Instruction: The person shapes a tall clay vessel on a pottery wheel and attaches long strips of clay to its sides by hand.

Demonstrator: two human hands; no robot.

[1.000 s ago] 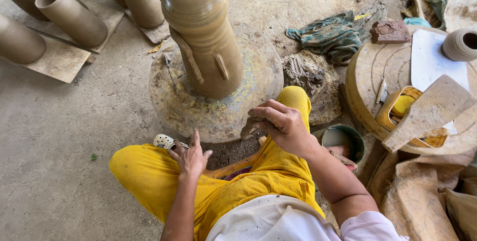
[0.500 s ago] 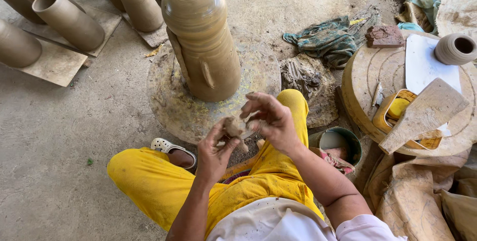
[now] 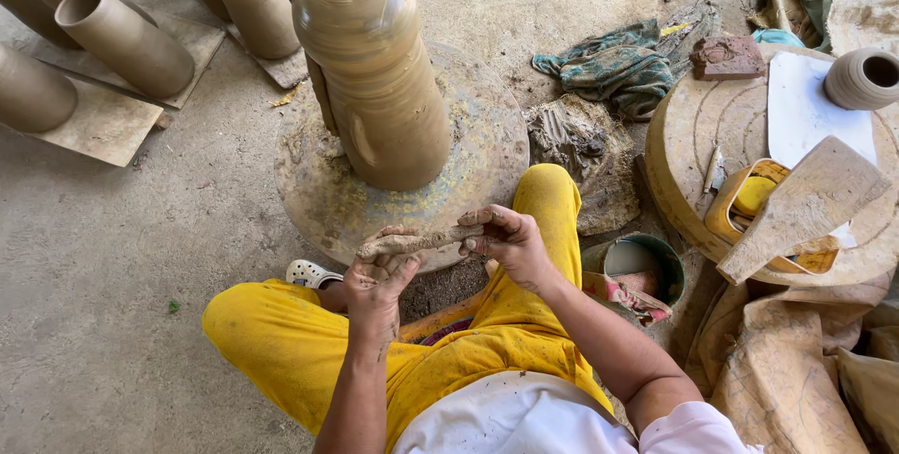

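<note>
Clay coil [image 3: 417, 241] between both hands, beside tall clay vessel [image 3: 375, 70]

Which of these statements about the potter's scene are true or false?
1. Both hands hold a thin brown clay coil. True: left hand and right hand each hold one end.
2. The tall brown clay vessel lies on its side. False: it stands upright on the round stone wheel.
3. The person wears yellow trousers. True.
4. The small green bucket sits on the wheel. False: it stands on the floor beside the person's right leg.
</note>
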